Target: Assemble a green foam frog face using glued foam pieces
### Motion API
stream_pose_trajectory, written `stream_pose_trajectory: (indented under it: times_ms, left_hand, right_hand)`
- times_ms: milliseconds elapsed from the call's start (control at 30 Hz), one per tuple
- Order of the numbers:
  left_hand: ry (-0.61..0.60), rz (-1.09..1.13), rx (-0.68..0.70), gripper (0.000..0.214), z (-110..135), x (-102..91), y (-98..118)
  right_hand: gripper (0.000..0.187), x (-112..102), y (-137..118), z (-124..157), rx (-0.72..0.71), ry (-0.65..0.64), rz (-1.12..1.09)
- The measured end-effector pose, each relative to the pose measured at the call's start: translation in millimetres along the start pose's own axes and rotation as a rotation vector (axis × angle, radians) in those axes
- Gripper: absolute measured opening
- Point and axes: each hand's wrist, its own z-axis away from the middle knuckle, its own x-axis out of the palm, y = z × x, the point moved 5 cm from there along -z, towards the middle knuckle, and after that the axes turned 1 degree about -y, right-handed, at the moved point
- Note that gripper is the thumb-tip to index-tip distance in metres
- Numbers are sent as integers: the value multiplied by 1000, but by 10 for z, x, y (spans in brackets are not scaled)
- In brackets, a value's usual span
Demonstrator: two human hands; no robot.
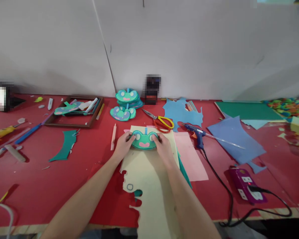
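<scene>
A green felt frog face [145,140], with pale eyes, a pink mouth and a blue tab on top, is pinched between both hands. My left hand [125,143] grips its left eye side, thumb on the front. On the opposite side my right hand [161,145] holds the right eye the same way. Beneath lies a cream sheet [149,179] with a ragged cut left edge. Similar frog faces sit stacked [128,98] behind, with a few more [123,113] in front of the stack. Scissors [161,121] with yellow and red handles rest just beyond my hands.
At right lie a blue glue gun [199,134], its cord, a purple power strip [248,186] and a blue sheet [236,139]. Pink paper [190,156] is beside the cream sheet. Left are a brown tray [69,125] of markers and a green scrap [66,146]. A wall stands behind.
</scene>
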Motion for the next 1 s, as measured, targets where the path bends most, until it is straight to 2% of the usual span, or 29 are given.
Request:
stream_pose_trajectory:
  times_ms: [233, 533, 833, 1000]
  left_hand:
    - [-54, -134, 32, 28, 3, 30, 33]
    - [-53, -101, 24, 30, -24, 95, -22]
    - [-35, -182, 86, 31, -18, 134, 20]
    - [-37, -236, 123, 29, -3, 127, 33]
  right_hand:
    - [26, 14, 19, -21, -34, 41, 78]
    - [26, -12, 10, -10, -46, 63, 65]
    - [24, -39, -112, 20, -100, 135, 307]
    - [22, -35, -97, 16, -90, 126, 293]
